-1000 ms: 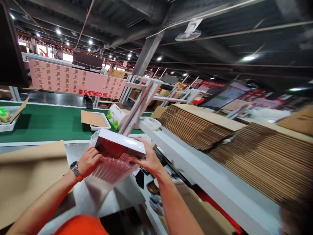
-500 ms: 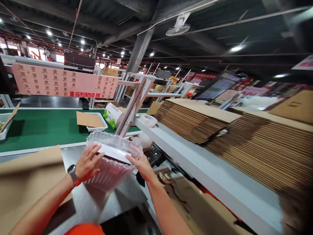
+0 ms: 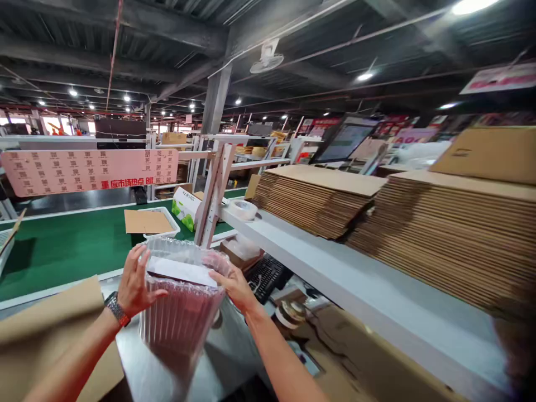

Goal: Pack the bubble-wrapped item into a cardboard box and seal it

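A clear air-column bag (image 3: 180, 312) stands upright in front of me over the metal tabletop, with a reddish box showing through its ribs. The box's white top (image 3: 182, 272) shows in the bag's open mouth. My left hand (image 3: 136, 285) holds the bag's left side, its fingers up by the rim and its thumb stretched across the front. On the other side my right hand (image 3: 234, 286) grips the bag's rim, thumb inside against the white top. Its lower fingers are partly hidden behind the plastic.
Brown cardboard (image 3: 54, 329) lies at the left. Behind is a green conveyor (image 3: 84, 231) with a white basket (image 3: 173, 223). On the right, a grey shelf (image 3: 335, 290) bears flat carton stacks (image 3: 452, 240) and a tape roll (image 3: 243, 209). A keyboard (image 3: 268, 276) sits below it.
My left hand has moved off the white top to the bag's left side, with its fingers more upright. The bag stands straighter. My view has turned slightly right.
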{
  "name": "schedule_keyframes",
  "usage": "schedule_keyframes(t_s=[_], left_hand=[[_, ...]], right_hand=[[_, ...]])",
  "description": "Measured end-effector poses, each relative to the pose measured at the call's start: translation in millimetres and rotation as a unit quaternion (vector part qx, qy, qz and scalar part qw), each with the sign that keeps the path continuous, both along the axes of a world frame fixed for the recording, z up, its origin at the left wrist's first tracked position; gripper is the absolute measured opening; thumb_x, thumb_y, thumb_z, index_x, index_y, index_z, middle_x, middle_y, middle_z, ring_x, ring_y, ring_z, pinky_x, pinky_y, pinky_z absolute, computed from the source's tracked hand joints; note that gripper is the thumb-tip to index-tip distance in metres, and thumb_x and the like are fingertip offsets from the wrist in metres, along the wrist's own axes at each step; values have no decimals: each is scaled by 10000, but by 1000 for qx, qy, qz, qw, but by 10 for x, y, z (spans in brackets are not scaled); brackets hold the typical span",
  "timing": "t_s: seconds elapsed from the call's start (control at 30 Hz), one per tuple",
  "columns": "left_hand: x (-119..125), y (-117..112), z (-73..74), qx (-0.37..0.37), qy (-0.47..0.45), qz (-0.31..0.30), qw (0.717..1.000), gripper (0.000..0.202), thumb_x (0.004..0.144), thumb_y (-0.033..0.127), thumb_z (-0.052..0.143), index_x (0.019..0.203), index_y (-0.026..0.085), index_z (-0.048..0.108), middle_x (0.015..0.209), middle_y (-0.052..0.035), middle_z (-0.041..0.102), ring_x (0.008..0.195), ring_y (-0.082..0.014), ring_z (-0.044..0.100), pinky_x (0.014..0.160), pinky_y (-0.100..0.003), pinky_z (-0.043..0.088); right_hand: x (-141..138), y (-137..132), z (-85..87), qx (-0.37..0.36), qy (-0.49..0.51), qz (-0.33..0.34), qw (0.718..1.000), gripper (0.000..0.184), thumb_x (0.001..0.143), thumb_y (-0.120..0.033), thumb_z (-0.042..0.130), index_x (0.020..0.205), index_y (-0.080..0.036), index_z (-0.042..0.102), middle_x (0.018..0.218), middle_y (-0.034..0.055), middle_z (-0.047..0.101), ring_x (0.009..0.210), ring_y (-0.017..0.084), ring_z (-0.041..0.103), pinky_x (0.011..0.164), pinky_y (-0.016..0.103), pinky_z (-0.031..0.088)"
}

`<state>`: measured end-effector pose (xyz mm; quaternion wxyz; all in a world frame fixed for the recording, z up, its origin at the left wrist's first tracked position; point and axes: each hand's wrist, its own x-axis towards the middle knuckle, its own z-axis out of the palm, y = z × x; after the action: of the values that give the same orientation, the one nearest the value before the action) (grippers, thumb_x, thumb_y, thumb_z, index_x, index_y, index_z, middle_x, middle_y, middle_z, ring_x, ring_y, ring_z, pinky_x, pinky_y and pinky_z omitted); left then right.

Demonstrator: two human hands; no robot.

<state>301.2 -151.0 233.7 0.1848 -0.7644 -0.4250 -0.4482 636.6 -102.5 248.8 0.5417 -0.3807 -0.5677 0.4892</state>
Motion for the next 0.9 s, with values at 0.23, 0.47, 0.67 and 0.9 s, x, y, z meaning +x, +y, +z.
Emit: schedule_keyframes(t_s=[0.23, 0.47, 0.67, 0.9], left_hand=[[156, 298, 724, -138, 201, 44, 969, 1708, 552, 661, 1039, 1790, 137, -15, 1845, -350, 156, 1740, -520, 76, 1392, -702, 150], [399, 519, 1146, -319, 354, -8, 879, 1007, 794, 500, 941, 1649, 182, 515, 1323, -177, 743, 1234, -377, 720, 1161, -538, 523], [368, 465, 1094, -301, 346, -26, 888, 575, 838, 434, 902, 1331, 199, 723, 1457, -209, 656, 1316, -385, 666, 1061, -489, 572], [530, 550, 917, -322, 324, -73, 887, 861, 898, 574, 842, 1624, 242, 522, 1379, -163, 728, 1229, -342, 722, 1088, -472, 565]], right_hand=[[73, 178, -18, 89, -44, 17, 995, 496, 757, -671, 930, 993, -242, 850, 1271, 129, 840, 1253, 370, 751, 1160, 553, 553], [386, 58, 364, 218, -306, 147, 915, 1040, 649, -756, 973, 1498, -232, 682, 1540, 195, 702, 1410, 426, 670, 1242, 615, 494], [157, -50, 100, 364, -407, -1, 838, 715, 873, -512, 922, 1502, -256, 699, 1493, 205, 695, 1363, 380, 678, 1156, 598, 573], [224, -10, -150, 448, -378, -41, 809, 530, 1010, -444, 791, 1511, -320, 670, 1515, 152, 722, 1433, 343, 660, 1272, 665, 468]])
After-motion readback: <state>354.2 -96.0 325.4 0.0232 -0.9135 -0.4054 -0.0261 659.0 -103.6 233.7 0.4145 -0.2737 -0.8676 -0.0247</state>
